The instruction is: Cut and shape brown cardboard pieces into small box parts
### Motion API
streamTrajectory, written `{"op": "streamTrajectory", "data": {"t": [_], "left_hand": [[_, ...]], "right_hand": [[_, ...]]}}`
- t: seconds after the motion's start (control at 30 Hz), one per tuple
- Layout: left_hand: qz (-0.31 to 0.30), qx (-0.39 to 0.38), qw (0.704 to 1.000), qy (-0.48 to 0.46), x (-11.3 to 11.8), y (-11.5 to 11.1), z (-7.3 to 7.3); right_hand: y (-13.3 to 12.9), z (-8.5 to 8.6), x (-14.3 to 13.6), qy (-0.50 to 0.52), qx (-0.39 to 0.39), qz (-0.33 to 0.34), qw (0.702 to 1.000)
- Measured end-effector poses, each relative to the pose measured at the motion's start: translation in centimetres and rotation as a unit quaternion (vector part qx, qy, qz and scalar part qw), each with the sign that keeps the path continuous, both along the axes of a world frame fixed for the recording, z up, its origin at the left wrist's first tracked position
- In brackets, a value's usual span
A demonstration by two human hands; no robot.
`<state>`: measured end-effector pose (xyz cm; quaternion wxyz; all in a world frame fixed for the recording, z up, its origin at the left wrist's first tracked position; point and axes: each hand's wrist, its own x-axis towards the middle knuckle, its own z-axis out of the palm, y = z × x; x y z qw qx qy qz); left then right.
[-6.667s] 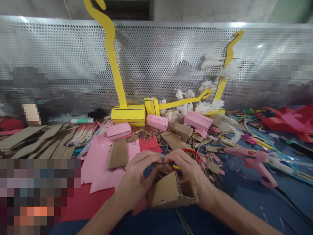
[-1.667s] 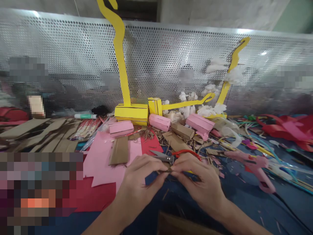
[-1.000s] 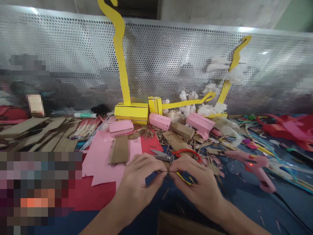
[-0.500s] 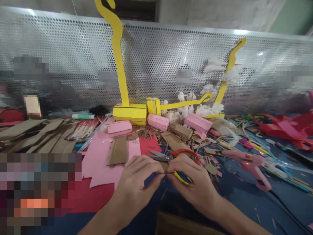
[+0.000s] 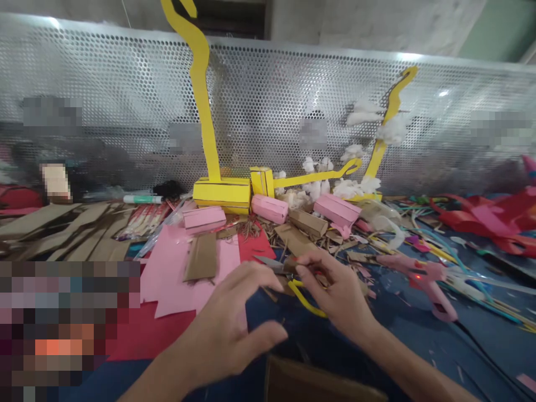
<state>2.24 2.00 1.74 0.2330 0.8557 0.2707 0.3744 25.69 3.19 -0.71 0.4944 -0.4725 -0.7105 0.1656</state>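
My left hand [image 5: 234, 318] is open over the near part of the table, thumb and fingers apart with nothing between them. To its right, my right hand [image 5: 335, 282] pinches a small brown cardboard piece [image 5: 290, 264] between thumb and fingertips. Just behind and below that hand lie scissors [image 5: 268, 261] with a yellow and red handle, partly covered by the fingers. A folded brown cardboard piece [image 5: 201, 257] rests on pink paper [image 5: 167, 279] beyond my left hand. At the bottom edge, another brown cardboard piece [image 5: 314, 382] is partly in view.
A pink glue gun [image 5: 422, 276] with a lit red light lies at the right, its cord running forward. Yellow paper-covered boxes [image 5: 221, 192] and pink ones [image 5: 270, 208] stand along the perforated metal panel [image 5: 272, 100]. Cardboard strips [image 5: 62, 223] lie at the left; scraps are scattered mid-table.
My hands, earlier together at a small cardboard piece, have parted. The left has opened and moved down-left; the right has lifted slightly with the piece, showing more of the yellow scissor handle.
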Motion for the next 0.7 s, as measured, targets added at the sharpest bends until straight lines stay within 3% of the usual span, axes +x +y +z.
{"op": "streamTrajectory", "data": {"t": [0.07, 0.1, 0.2, 0.3, 0.4, 0.47, 0.5, 0.53, 0.6, 0.67, 0.7], "left_hand": [[-0.077, 0.037, 0.993, 0.078, 0.7, -0.9, 0.1], [-0.122, 0.098, 0.981, 0.117, 1.2, -1.4, -0.1], [-0.121, 0.243, 0.944, 0.189, 2.9, -2.4, -1.6], [-0.104, 0.238, 0.943, 0.206, 3.0, -2.6, -2.5], [-0.097, 0.098, 0.974, 0.182, 1.6, -2.1, -2.0], [-0.057, -0.05, 0.993, 0.094, 0.7, -1.5, -1.4], [-0.042, -0.142, 0.988, 0.033, 0.4, -1.2, -1.2], [-0.03, -0.236, 0.971, -0.041, 0.2, -0.9, -1.1], [-0.046, -0.402, 0.896, -0.182, 0.2, -0.3, -1.0], [-0.069, -0.487, 0.827, -0.273, 0.4, 0.1, -1.0], [-0.081, -0.505, 0.806, -0.298, 0.5, 0.2, -1.0]], "right_hand": [[0.6, -0.2, 0.5, 0.075, -0.038, -0.009, 0.996], [0.8, -0.3, 0.7, 0.11, -0.055, -0.003, 0.992], [1.3, -0.4, 0.8, 0.185, -0.093, 0.031, 0.978], [1.7, -0.3, 0.6, 0.26, -0.124, 0.067, 0.955], [1.9, -0.2, 0.6, 0.33, -0.139, 0.072, 0.931], [1.9, -0.2, 0.6, 0.362, -0.143, 0.066, 0.919], [1.9, -0.1, 0.6, 0.377, -0.145, 0.065, 0.913], [1.8, -0.1, 0.6, 0.389, -0.147, 0.066, 0.907], [1.6, 0.0, 0.5, 0.407, -0.152, 0.072, 0.898], [1.3, 0.1, 0.3, 0.417, -0.157, 0.084, 0.891], [1.2, 0.1, 0.2, 0.419, -0.16, 0.09, 0.889]]}}
